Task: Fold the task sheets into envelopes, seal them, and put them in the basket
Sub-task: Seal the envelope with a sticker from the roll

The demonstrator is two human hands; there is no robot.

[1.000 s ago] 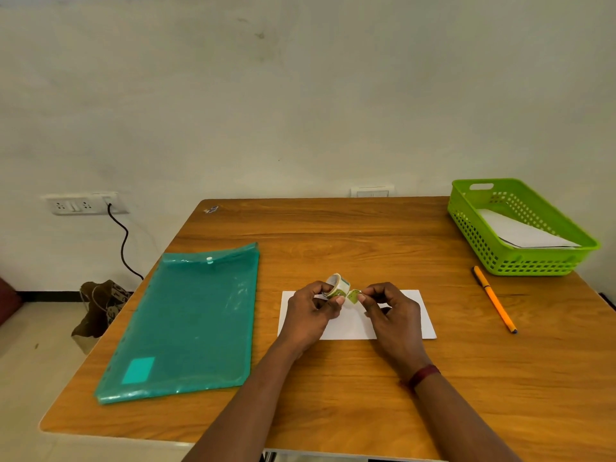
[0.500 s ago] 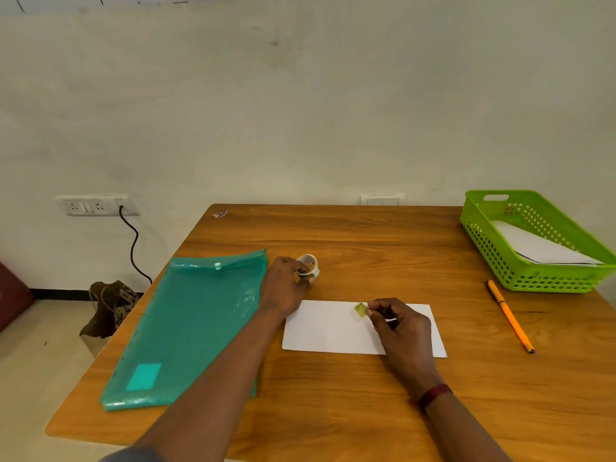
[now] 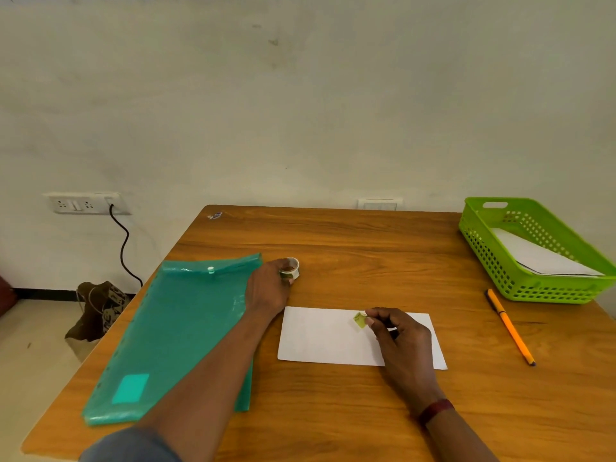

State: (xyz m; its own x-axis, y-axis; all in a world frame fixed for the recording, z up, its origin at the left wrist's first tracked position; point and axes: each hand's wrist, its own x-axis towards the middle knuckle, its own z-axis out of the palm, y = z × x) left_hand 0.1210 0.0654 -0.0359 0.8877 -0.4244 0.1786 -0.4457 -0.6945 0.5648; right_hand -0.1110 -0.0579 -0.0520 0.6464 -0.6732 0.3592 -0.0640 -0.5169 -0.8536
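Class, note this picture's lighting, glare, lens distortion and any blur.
Head view: light is soft and even, with only faint shadows beside the pen and under the right hand; head view: pale glare streaks the green folder near its top; head view: the basket at the right edge looks stretched by the wide lens; head view: the sleeve at the bottom is soft.

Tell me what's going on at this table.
A person is sealing a folded white envelope on the wooden table. The right hand pinches a small green sticker over the envelope, while the left hand holds the sticker roll next to the teal folder. The green basket at the far right already holds white paper, and an orange pen lies near it.
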